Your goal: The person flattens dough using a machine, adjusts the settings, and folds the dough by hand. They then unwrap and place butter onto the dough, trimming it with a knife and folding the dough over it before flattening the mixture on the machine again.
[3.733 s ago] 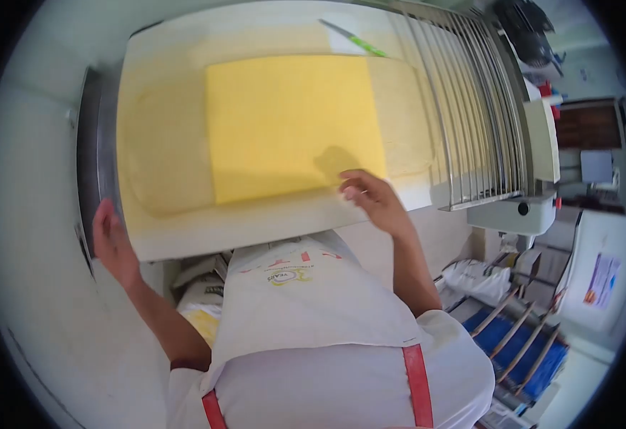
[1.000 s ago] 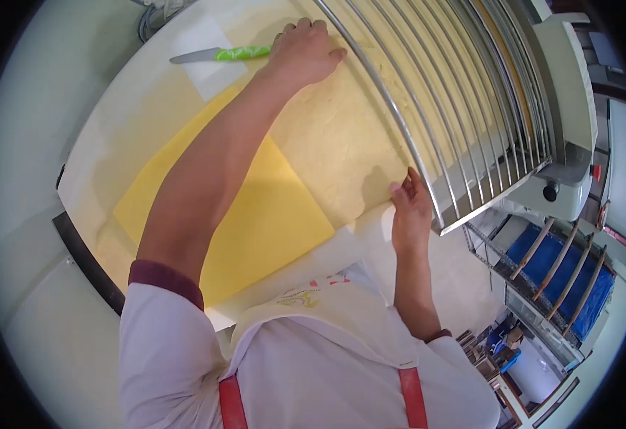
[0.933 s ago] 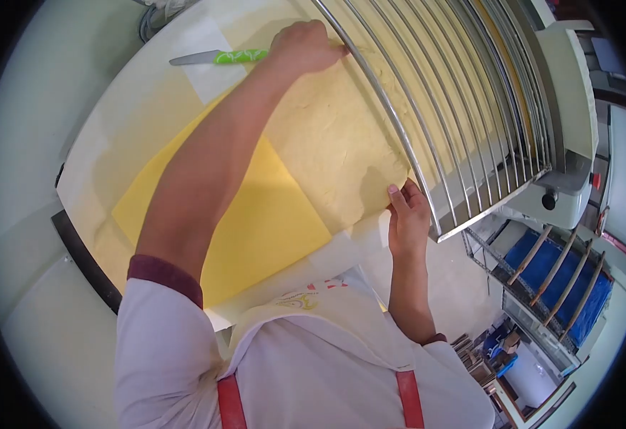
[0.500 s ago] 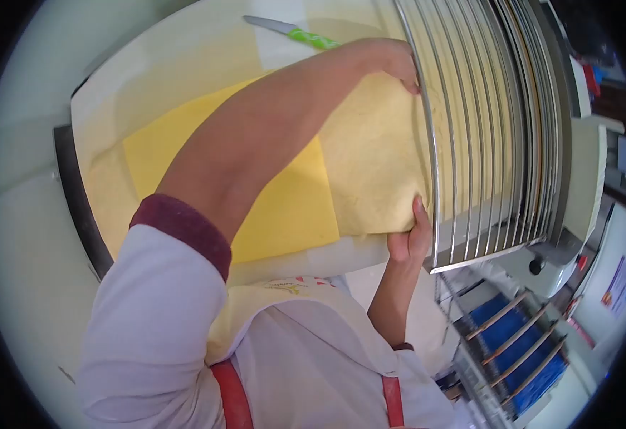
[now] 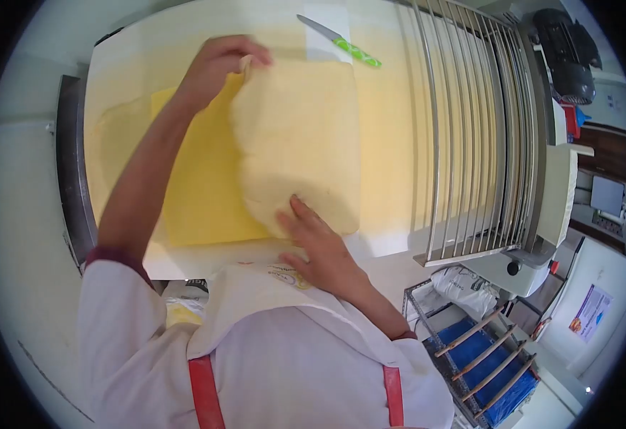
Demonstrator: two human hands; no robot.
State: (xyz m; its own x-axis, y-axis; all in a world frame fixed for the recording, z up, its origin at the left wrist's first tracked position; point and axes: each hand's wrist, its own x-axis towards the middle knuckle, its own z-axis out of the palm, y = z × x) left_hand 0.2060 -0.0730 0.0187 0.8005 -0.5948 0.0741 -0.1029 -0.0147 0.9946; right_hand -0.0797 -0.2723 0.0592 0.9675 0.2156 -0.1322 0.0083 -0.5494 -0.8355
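A pale dough flap (image 5: 302, 136) lies folded over the right part of a flat yellow sheet (image 5: 198, 171); its uneven left edge crosses the sheet. More rolled dough (image 5: 123, 136) shows under the sheet at the left. At the flap's far left corner, my left hand (image 5: 231, 61) pinches the dough edge between thumb and fingers. My right hand (image 5: 320, 250) rests with fingers apart at the flap's near edge, a little blurred. Beyond the dough lies a knife (image 5: 356, 53) with a green patterned handle.
To the right of the white worktop (image 5: 392, 243) stands a metal grille (image 5: 470, 143) on a machine. A rack with wooden rods (image 5: 495, 368) over something blue is at the lower right. A dark motor (image 5: 567, 57) sits at the upper right.
Both hands have moved left from beside the grille, bringing the dough flap's edge over the yellow sheet. The right hand's fingers have spread. The view has shifted slightly.
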